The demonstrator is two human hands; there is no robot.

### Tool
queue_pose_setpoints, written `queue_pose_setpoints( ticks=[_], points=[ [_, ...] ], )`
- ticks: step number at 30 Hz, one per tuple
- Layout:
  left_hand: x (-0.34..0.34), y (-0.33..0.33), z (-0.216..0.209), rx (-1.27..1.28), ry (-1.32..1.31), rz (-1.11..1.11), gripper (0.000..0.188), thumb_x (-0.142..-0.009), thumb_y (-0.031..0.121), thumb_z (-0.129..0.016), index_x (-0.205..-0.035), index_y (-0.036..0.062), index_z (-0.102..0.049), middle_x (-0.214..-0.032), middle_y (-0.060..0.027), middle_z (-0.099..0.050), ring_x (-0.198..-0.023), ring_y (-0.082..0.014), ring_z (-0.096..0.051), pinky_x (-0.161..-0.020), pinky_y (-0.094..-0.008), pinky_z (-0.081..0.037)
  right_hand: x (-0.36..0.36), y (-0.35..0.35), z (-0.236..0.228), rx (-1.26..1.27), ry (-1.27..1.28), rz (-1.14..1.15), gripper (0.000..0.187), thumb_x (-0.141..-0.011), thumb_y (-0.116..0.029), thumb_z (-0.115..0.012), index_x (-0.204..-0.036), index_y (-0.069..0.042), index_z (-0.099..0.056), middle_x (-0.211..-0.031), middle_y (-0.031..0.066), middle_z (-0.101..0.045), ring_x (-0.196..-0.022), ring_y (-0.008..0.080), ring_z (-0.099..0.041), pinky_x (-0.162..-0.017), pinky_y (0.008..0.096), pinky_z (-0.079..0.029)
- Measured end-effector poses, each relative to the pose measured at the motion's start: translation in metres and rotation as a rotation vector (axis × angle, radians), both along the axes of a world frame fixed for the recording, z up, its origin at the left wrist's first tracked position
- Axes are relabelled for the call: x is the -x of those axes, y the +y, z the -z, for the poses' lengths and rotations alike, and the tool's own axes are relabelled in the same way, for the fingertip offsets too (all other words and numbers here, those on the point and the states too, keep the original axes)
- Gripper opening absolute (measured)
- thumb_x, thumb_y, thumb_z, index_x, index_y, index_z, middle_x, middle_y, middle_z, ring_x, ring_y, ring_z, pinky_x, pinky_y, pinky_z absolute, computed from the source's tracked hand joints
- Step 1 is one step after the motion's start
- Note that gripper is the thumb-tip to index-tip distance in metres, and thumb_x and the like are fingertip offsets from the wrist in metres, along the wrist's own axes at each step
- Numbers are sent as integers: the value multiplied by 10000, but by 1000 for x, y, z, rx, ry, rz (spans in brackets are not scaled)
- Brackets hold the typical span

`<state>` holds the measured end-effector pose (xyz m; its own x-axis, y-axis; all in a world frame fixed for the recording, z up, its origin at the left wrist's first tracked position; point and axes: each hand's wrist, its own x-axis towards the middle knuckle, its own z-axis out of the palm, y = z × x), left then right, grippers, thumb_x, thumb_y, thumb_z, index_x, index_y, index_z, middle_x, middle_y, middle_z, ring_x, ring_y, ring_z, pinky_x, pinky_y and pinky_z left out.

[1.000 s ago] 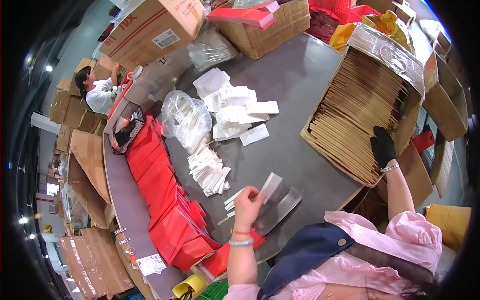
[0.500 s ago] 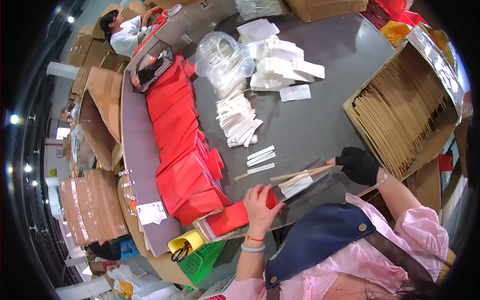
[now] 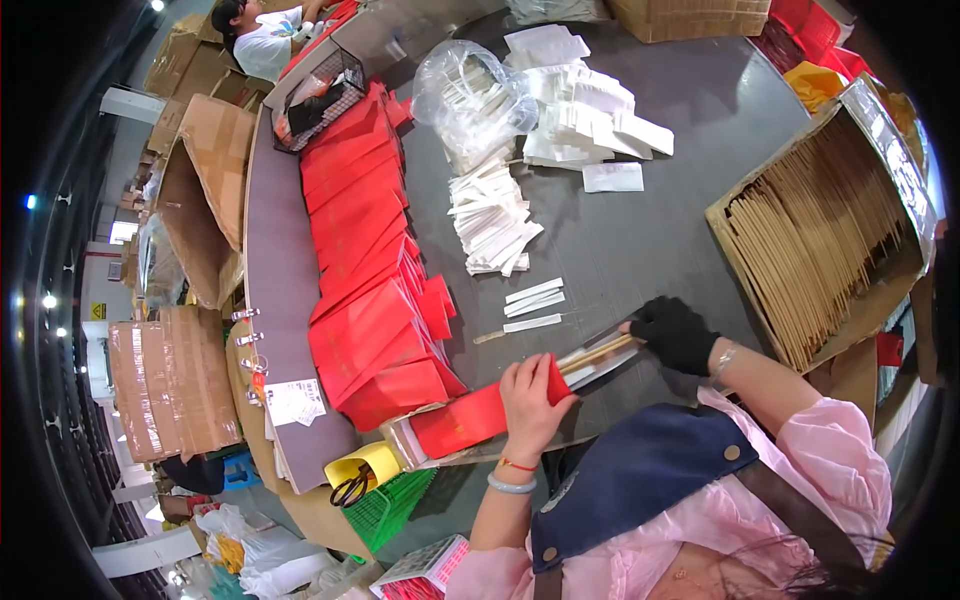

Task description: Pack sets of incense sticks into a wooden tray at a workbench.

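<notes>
My left hand [image 3: 533, 405] rests on a long red paper sleeve [image 3: 458, 425] at the near edge of the table, fingers bent over its right end. In a black fingerless glove, my right hand [image 3: 678, 335] pinches the right end of a pair of tan wooden sticks [image 3: 608, 350]. The sticks' left end reaches the sleeve's mouth; how far in they go is hidden by my left hand. A white slip and a clear film strip [image 3: 592, 375] lie beneath the sticks. Several narrow white paper packets [image 3: 535, 298] lie just beyond.
Overlapping red sleeves [image 3: 370, 280] line the left side. White packets [image 3: 490, 215], a clear plastic bag [image 3: 470, 100] and white paper stacks [image 3: 590, 115] lie farther back. A carton of tan sticks [image 3: 815, 240] stands right. Scissors sit in a yellow holder [image 3: 365, 468]. Another person [image 3: 268, 42] works at far left.
My right hand has moved left with the sticks, bringing their left end to the red sleeve's mouth. My left hand stays on the sleeve. The whole view has shifted slightly.
</notes>
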<state>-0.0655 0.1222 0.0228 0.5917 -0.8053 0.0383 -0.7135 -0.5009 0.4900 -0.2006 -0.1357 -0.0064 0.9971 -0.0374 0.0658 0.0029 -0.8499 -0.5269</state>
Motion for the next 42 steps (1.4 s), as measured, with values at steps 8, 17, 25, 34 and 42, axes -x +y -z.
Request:
queue_pose_setpoints(
  ticks=[8,17,25,34,42],
  points=[
    [10,-29,4,-2,22,64,791,-606,156,-852,-1312,38,-514,-1269,-110,-523,-1157,-354,-464,-1000,-465,-379,-1,8,13,-229,39,289,175,-771,-123,-663,-936,-75,-633,-898,157,-615,-893,338,-608,-759,418,-500],
    [1,-46,-22,-54,-18,192,579,-654,104,-760,-1205,160,-592,-1152,-117,-544,-1071,-327,-504,-874,-462,-433,-30,21,-34,148,83,-19,755,-585,-529,-794,-1162,-86,-593,-1185,105,-580,-1078,285,-571,-991,478,-350],
    [-64,-15,-111,-184,-104,266,193,-650,71,-711,-822,105,-631,-1046,-116,-536,-1008,-321,-514,-813,-463,-456,-11,-1,-61,23,-175,79,626,-567,-399,-821,-1077,-107,-604,-1029,102,-605,-1021,305,-570,-938,465,-376],
    [-140,91,-33,-508,252,-668,1492,-525,428,-928,-1536,202,146,-1501,-439,-4,-1396,-537,-227,-1119,-537,-304,20,-5,-6,155,-33,402,699,-538,-357,-854,-1115,-78,-574,-1053,116,-561,-1047,338,-509,-927,474,-373],
    [-247,7,1,-402,-1,-614,1440,-530,468,-914,-1552,212,67,-1494,-442,-43,-1383,-561,-227,-1088,-574,-319,22,-2,-10,178,-81,441,711,-511,-353,-853,-1100,-67,-576,-1036,126,-554,-1013,352,-516,-911,490,-384]
  ],
)
